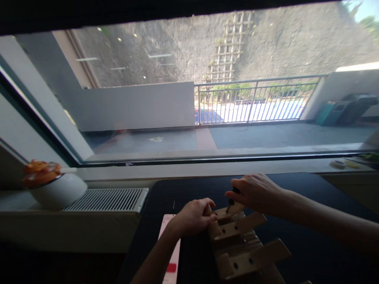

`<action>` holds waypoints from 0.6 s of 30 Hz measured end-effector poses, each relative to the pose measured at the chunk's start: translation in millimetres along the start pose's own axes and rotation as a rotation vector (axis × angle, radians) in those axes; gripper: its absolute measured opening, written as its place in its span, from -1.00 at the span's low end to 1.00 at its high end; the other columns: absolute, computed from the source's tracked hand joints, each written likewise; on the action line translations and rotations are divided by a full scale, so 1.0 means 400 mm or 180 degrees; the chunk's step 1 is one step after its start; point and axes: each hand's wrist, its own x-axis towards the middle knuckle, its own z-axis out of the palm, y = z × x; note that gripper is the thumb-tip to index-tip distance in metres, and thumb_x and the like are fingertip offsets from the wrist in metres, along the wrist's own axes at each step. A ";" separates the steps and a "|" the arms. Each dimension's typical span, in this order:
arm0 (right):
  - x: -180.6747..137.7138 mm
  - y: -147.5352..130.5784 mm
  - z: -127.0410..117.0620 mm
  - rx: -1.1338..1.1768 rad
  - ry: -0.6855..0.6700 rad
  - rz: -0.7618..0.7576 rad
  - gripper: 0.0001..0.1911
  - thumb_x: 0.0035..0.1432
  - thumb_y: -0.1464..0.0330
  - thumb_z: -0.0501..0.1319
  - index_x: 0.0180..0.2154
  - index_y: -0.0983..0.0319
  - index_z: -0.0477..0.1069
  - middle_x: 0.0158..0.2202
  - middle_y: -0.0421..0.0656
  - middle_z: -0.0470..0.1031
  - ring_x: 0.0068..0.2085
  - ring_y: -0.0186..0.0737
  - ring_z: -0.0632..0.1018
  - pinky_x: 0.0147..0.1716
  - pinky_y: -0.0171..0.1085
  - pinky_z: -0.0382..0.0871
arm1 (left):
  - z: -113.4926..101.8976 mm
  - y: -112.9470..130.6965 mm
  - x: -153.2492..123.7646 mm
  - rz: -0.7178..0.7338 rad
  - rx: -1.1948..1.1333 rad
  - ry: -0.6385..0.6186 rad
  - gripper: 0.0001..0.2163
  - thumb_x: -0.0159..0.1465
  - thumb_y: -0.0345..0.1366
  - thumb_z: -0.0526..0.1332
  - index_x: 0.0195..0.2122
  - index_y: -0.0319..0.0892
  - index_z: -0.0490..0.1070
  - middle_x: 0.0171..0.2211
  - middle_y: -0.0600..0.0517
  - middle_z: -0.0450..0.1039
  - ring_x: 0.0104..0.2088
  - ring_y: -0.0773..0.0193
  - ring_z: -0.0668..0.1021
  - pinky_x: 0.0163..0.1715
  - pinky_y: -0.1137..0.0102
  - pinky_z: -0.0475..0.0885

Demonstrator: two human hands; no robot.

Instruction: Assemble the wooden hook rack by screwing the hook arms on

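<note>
A wooden rack (237, 244) lies on the dark table, made of a long base with several short crosspieces that have dark round holes or screw heads. My left hand (197, 215) is closed around the far left end of the rack. Above the farthest crosspiece (223, 213), my right hand (256, 193) grips the black handle of a screwdriver (231, 201). Its shaft points down and the tip meets that crosspiece. My right fingers hide most of the handle. A pink and white sheet (175, 258) lies partly under my left forearm.
The dark table (183, 189) stands against a window sill (204, 169). A small thin pin-like piece (174, 204) lies near the sheet. On the left, a white pot with an orange lid (59, 189) sits on a radiator (112, 199). Tape-like rolls (338, 164) rest on the sill at right.
</note>
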 end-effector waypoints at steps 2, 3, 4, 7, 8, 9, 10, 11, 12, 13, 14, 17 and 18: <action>-0.007 0.002 -0.007 0.0037 -0.0052 -0.0134 -0.72 0.35 0.24 0.15 -0.26 0.27 0.54 -0.38 -0.01 0.64 -0.32 -0.01 0.66 -0.49 -0.26 0.11 | -0.001 0.001 -0.001 0.0003 0.0008 0.0003 -0.66 0.24 -0.12 0.24 0.00 -0.12 0.50 -0.17 -0.01 0.61 -0.20 0.14 0.59 -0.20 0.36 0.41; -0.011 0.004 -0.014 0.0063 -0.0094 -0.0249 -0.79 0.32 0.28 0.19 -0.21 0.25 0.54 -0.33 -0.04 0.66 -0.31 -0.04 0.66 -0.48 -0.27 0.12 | -0.002 0.002 -0.001 0.0004 0.0011 0.0004 -0.66 0.25 -0.12 0.24 0.00 -0.12 0.50 -0.17 -0.01 0.61 -0.20 0.14 0.59 -0.20 0.36 0.41; -0.014 0.006 -0.021 0.0084 -0.0146 -0.0381 -0.85 0.28 0.33 0.23 -0.18 0.22 0.54 -0.29 -0.08 0.66 -0.30 -0.09 0.65 -0.47 -0.28 0.13 | -0.002 0.003 -0.001 -0.0001 0.0009 0.0004 -0.66 0.25 -0.12 0.24 0.00 -0.12 0.50 -0.17 -0.01 0.61 -0.20 0.14 0.59 -0.20 0.36 0.41; -0.019 0.007 -0.043 0.0029 -0.0324 -0.0744 -0.87 0.21 0.50 0.25 -0.24 0.18 0.54 -0.27 -0.17 0.64 -0.35 -0.21 0.62 -0.49 -0.31 0.10 | -0.003 0.005 -0.001 -0.0026 -0.0018 -0.0021 -0.67 0.25 -0.14 0.24 0.00 -0.13 0.50 -0.18 -0.01 0.61 -0.20 0.14 0.59 -0.20 0.36 0.41; -0.018 0.006 -0.048 -0.0031 -0.0377 -0.0833 -0.86 0.19 0.53 0.26 -0.27 0.19 0.53 -0.28 -0.17 0.63 -0.37 -0.22 0.61 -0.50 -0.31 0.08 | -0.004 0.006 -0.001 -0.0037 -0.0031 -0.0031 -0.67 0.25 -0.14 0.24 0.00 -0.13 0.49 -0.18 -0.01 0.61 -0.20 0.14 0.59 -0.19 0.36 0.41; -0.016 0.005 -0.052 -0.0101 -0.0419 -0.0907 -0.84 0.18 0.57 0.26 -0.29 0.21 0.53 -0.30 -0.16 0.62 -0.38 -0.23 0.60 -0.52 -0.30 0.06 | -0.003 0.006 -0.001 -0.0048 -0.0041 -0.0035 -0.67 0.25 -0.14 0.24 0.00 -0.13 0.49 -0.18 -0.01 0.60 -0.20 0.15 0.59 -0.19 0.36 0.41; -0.012 0.002 -0.054 -0.0174 -0.0452 -0.0971 -0.83 0.16 0.59 0.28 -0.29 0.22 0.53 -0.32 -0.16 0.61 -0.39 -0.23 0.59 -0.52 -0.30 0.04 | -0.003 0.006 -0.001 -0.0054 -0.0047 -0.0033 -0.67 0.25 -0.14 0.24 0.00 -0.13 0.50 -0.17 -0.01 0.60 -0.20 0.15 0.59 -0.19 0.36 0.41; -0.008 -0.001 -0.055 -0.0244 -0.0477 -0.1027 -0.82 0.13 0.61 0.29 -0.29 0.24 0.52 -0.33 -0.16 0.60 -0.39 -0.23 0.59 -0.53 -0.29 0.04 | -0.003 0.006 -0.001 -0.0058 -0.0045 -0.0026 -0.67 0.25 -0.14 0.24 0.00 -0.13 0.50 -0.17 -0.01 0.60 -0.19 0.15 0.58 -0.18 0.36 0.41; -0.003 -0.005 -0.055 -0.0311 -0.0497 -0.1072 -0.80 0.10 0.64 0.31 -0.28 0.25 0.52 -0.34 -0.16 0.59 -0.38 -0.22 0.59 -0.53 -0.29 0.04 | -0.002 0.005 -0.001 -0.0061 -0.0040 -0.0018 -0.67 0.25 -0.14 0.24 0.00 -0.13 0.50 -0.17 -0.01 0.60 -0.19 0.15 0.58 -0.18 0.36 0.41; 0.002 -0.009 -0.054 -0.0370 -0.0515 -0.1110 -0.79 0.08 0.65 0.32 -0.28 0.26 0.51 -0.35 -0.16 0.59 -0.39 -0.22 0.59 -0.53 -0.29 0.05 | -0.002 0.005 -0.001 -0.0062 -0.0035 -0.0014 -0.66 0.25 -0.14 0.25 0.00 -0.13 0.50 -0.17 -0.01 0.60 -0.19 0.15 0.58 -0.18 0.36 0.41; 0.007 -0.014 -0.053 -0.0424 -0.0525 -0.1136 -0.80 0.09 0.65 0.33 -0.28 0.27 0.51 -0.36 -0.16 0.59 -0.39 -0.22 0.59 -0.53 -0.29 0.06 | -0.001 0.004 -0.001 -0.0060 -0.0030 -0.0011 -0.66 0.25 -0.14 0.25 0.00 -0.13 0.50 -0.18 -0.01 0.60 -0.20 0.15 0.58 -0.19 0.36 0.41; 0.019 -0.032 -0.045 -0.0560 -0.0520 -0.1118 -0.96 0.24 0.52 0.29 -0.25 0.30 0.52 -0.39 -0.13 0.59 -0.41 -0.17 0.61 -0.57 -0.28 0.06 | 0.000 0.003 0.000 -0.0036 -0.0032 -0.0004 -0.67 0.25 -0.14 0.24 0.00 -0.14 0.50 -0.19 -0.01 0.61 -0.22 0.15 0.58 -0.21 0.37 0.40; 0.022 -0.039 -0.042 -0.0600 -0.0509 -0.1072 -0.94 0.29 0.46 0.27 -0.26 0.31 0.52 -0.39 -0.10 0.60 -0.41 -0.15 0.62 -0.58 -0.28 0.06 | 0.001 0.003 0.001 -0.0026 -0.0035 -0.0005 -0.67 0.25 -0.15 0.24 0.00 -0.15 0.50 -0.20 0.00 0.61 -0.22 0.16 0.58 -0.21 0.37 0.40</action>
